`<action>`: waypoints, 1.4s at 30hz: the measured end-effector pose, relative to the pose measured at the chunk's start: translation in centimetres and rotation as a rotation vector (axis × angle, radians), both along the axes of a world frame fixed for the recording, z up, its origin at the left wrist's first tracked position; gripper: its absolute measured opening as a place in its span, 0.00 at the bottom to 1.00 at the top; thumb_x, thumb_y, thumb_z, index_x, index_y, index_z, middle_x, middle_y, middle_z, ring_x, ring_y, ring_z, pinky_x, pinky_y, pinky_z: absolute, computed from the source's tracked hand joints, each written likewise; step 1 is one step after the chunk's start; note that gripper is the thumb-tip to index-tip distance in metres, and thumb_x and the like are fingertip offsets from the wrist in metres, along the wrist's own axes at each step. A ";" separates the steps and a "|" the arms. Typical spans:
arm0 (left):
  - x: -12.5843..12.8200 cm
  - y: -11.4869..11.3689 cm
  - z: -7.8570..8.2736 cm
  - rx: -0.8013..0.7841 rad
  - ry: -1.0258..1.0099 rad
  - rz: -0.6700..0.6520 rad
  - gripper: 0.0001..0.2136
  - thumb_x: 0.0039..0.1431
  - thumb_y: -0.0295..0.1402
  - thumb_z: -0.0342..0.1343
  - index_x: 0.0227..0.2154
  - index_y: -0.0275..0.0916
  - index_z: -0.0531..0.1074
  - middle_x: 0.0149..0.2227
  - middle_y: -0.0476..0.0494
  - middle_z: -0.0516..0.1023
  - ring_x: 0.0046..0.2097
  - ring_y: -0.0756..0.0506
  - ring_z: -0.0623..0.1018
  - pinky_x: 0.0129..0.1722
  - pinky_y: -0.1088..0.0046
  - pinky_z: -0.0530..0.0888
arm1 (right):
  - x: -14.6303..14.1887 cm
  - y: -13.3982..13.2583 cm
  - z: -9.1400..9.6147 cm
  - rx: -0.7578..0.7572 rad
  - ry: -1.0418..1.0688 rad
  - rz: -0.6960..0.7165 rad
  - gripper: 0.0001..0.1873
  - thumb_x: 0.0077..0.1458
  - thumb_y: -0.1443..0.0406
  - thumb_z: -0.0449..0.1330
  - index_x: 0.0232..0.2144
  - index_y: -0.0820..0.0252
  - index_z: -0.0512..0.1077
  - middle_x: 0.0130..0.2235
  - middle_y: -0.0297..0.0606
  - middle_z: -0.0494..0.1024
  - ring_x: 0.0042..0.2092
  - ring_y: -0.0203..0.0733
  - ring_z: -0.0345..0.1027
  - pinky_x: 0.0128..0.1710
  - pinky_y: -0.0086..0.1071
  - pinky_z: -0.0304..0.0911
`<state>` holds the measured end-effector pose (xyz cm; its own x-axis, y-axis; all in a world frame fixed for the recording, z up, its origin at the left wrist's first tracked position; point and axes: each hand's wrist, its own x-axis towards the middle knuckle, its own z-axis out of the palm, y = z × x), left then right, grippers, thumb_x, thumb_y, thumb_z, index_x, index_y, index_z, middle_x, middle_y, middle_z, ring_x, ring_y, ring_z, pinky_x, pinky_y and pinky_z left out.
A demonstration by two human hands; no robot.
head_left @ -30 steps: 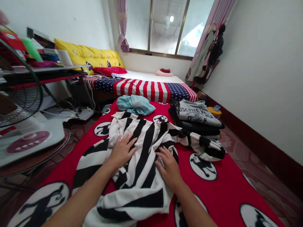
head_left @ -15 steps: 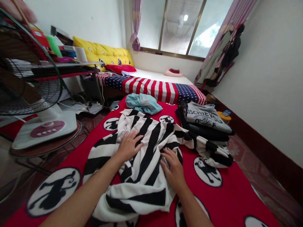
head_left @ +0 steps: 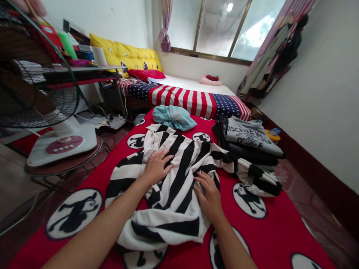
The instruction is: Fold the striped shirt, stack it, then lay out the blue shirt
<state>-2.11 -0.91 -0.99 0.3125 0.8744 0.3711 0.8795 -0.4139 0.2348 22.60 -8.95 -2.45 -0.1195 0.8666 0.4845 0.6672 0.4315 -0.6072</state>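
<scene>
A black-and-white striped long-sleeved shirt (head_left: 179, 175) lies spread and wrinkled on a red blanket (head_left: 269, 235) with round black-and-white figures. One sleeve stretches out to the right; the lower edge is bunched toward me. My left hand (head_left: 157, 167) rests flat on the shirt's left part near the collar, fingers spread. On the right side of the shirt lies my right hand (head_left: 209, 194), its fingers apart and slightly bent, touching the cloth. Neither hand grips anything.
Beyond the shirt sits a crumpled light-blue garment (head_left: 175, 117). A stack of folded clothes (head_left: 248, 136), grey on top, stands at the right. To the left, a fan (head_left: 61, 144) sits on a round stool. Behind is a bed with a flag-patterned cover (head_left: 179, 96).
The view has shifted slightly, so everything sits a little further right and higher. Both hands keep their places on the striped shirt, which looks unchanged.
</scene>
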 end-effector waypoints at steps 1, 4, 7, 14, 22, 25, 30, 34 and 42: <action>0.0 0.0 0.0 -0.006 -0.006 0.000 0.18 0.61 0.39 0.53 0.54 0.46 0.71 0.62 0.42 0.66 0.64 0.38 0.62 0.65 0.50 0.52 | 0.0 0.0 0.0 -0.002 0.012 0.000 0.13 0.57 0.64 0.58 0.44 0.55 0.76 0.52 0.43 0.75 0.59 0.51 0.62 0.59 0.51 0.58; 0.0 -0.1 0.1 -0.039 -0.110 -0.019 0.18 0.59 0.38 0.54 0.53 0.45 0.72 0.62 0.41 0.67 0.64 0.37 0.62 0.65 0.49 0.50 | 0.0 0.1 0.1 -0.029 0.101 0.010 0.11 0.57 0.63 0.59 0.41 0.55 0.78 0.50 0.43 0.77 0.56 0.51 0.66 0.57 0.50 0.60; 0.0 -0.2 0.2 -0.075 -0.293 -0.057 0.18 0.57 0.36 0.56 0.51 0.44 0.74 0.61 0.40 0.67 0.65 0.36 0.61 0.66 0.49 0.46 | 0.0 -0.2 1.0 -0.047 0.293 -0.018 0.10 0.59 0.62 0.57 0.37 0.56 0.78 0.45 0.43 0.79 0.49 0.47 0.71 0.52 0.45 0.64; -1.1 -0.1 1.0 -0.119 -0.634 -0.151 0.10 0.53 0.37 0.60 0.37 0.42 0.79 0.48 0.41 0.79 0.56 0.37 0.72 0.64 0.48 0.54 | -6.3 -4.9 6.4 -0.012 0.456 0.066 0.09 0.61 0.65 0.55 0.36 0.56 0.75 0.38 0.37 0.78 0.43 0.40 0.71 0.46 0.35 0.64; -7.2 -3.3 3.5 -0.274 -1.787 -0.230 0.17 0.59 0.44 0.54 0.47 0.40 0.73 0.41 0.43 0.81 0.43 0.45 0.81 0.46 0.65 0.76 | -16.5 -8.9 5.1 -0.232 -0.459 0.404 0.38 0.42 0.50 0.70 0.53 0.56 0.68 0.45 0.45 0.75 0.45 0.54 0.67 0.45 0.48 0.61; -9.4 -4.3 3.9 -0.407 -2.078 -0.305 0.17 0.61 0.45 0.53 0.47 0.43 0.73 0.42 0.44 0.81 0.43 0.47 0.80 0.45 0.70 0.76 | -16.3 -8.5 5.2 -0.220 -0.553 0.475 0.17 0.50 0.52 0.65 0.38 0.55 0.75 0.37 0.40 0.75 0.40 0.48 0.68 0.41 0.41 0.62; -11.9 -4.6 3.7 -0.247 -2.254 -0.318 0.20 0.63 0.49 0.45 0.49 0.45 0.73 0.48 0.46 0.79 0.47 0.51 0.78 0.44 0.78 0.75 | -10.6 -8.5 8.5 -0.251 0.058 0.564 0.15 0.55 0.53 0.61 0.26 0.57 0.77 0.30 0.36 0.76 0.32 0.39 0.69 0.33 0.31 0.62; -12.1 -4.3 3.5 -0.243 -2.288 -0.278 0.19 0.64 0.48 0.44 0.48 0.45 0.73 0.49 0.46 0.79 0.47 0.50 0.78 0.45 0.75 0.75 | -2.4 -8.0 8.9 -0.097 0.835 -0.043 0.16 0.58 0.53 0.58 0.40 0.54 0.78 0.33 0.37 0.80 0.34 0.43 0.74 0.35 0.34 0.70; -7.9 -3.7 3.0 -0.367 -1.822 -0.190 0.19 0.53 0.36 0.62 0.48 0.40 0.73 0.46 0.42 0.79 0.44 0.46 0.79 0.42 0.71 0.76 | 9.1 -8.0 1.2 -0.238 1.179 -0.559 0.21 0.56 0.50 0.57 0.48 0.50 0.74 0.41 0.38 0.82 0.44 0.49 0.76 0.42 0.49 0.74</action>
